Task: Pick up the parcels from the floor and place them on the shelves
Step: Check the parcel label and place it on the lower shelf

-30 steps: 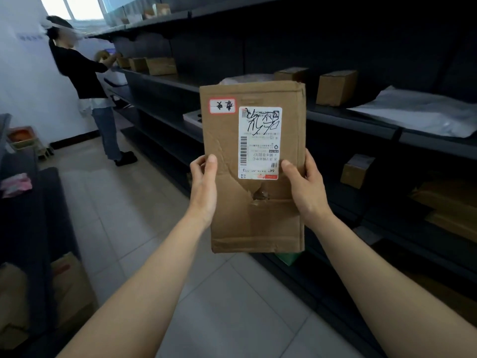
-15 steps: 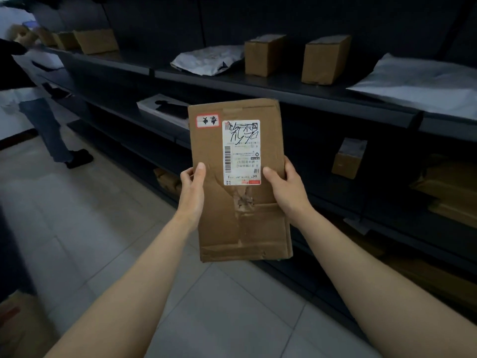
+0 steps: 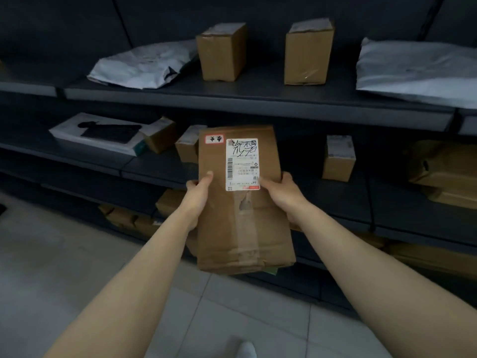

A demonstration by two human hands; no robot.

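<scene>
I hold a flat brown cardboard parcel with a white shipping label and a small red-edged sticker. My left hand grips its left edge and my right hand grips its right edge. The parcel is upright and tilted slightly back, in front of the middle shelf of a dark shelving unit. It hangs in the air over the floor, apart from the shelves. Tape runs down its torn lower front.
The upper shelf holds a grey mailer bag, two brown boxes and a pale bag. The middle shelf carries a white flat box and small cartons. More cartons lie on the lowest level. Pale tile floor is below.
My view has swung right and down to face the shelves; the other person is out of view. The parcel has dropped lower and nearer the middle shelf, both hands still on it.
</scene>
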